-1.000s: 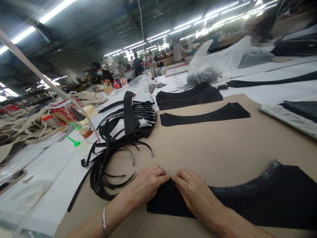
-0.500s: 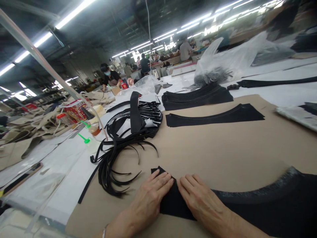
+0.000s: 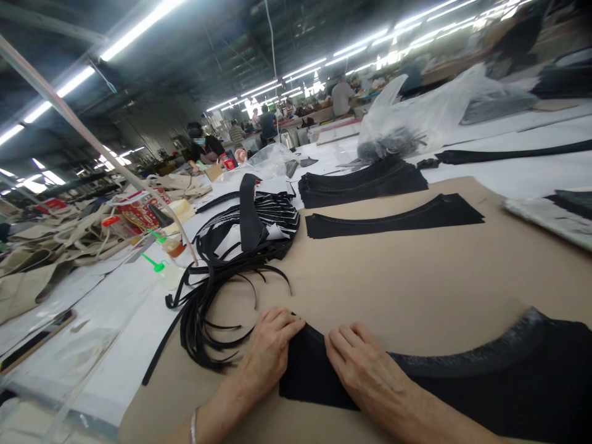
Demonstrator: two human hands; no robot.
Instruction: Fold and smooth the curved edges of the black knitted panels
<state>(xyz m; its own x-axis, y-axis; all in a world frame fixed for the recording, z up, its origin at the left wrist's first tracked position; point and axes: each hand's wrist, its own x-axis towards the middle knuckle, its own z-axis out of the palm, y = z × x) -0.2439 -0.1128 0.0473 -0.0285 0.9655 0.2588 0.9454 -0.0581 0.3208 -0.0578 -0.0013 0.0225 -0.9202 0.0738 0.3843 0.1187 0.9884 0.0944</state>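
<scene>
A long black fabric piece (image 3: 499, 394) with a curved upper edge lies in front of me. A dark, shiny strip (image 3: 462, 364) runs along that curve. My left hand (image 3: 268, 348) is closed at the piece's upper left corner, thumb and fingers pinching the edge. A short way to the right, my right hand (image 3: 365, 367) grips the same upper edge with bent fingers, its palm over the fabric. Both hands hide parts of the edge.
The piece rests on a tan board (image 3: 393, 271). Black strips (image 3: 198, 327) lie in a bundle at the left. Further back are a cut black piece (image 3: 393, 219), a black stack (image 3: 361, 182) and a plastic bag (image 3: 416, 117). Green-tipped bottles (image 3: 160, 268) stand left.
My left hand has slid left along the edge to the corner, and its fingers have curled from flat into a pinch. My right hand stays near its place, fingers more bent.
</scene>
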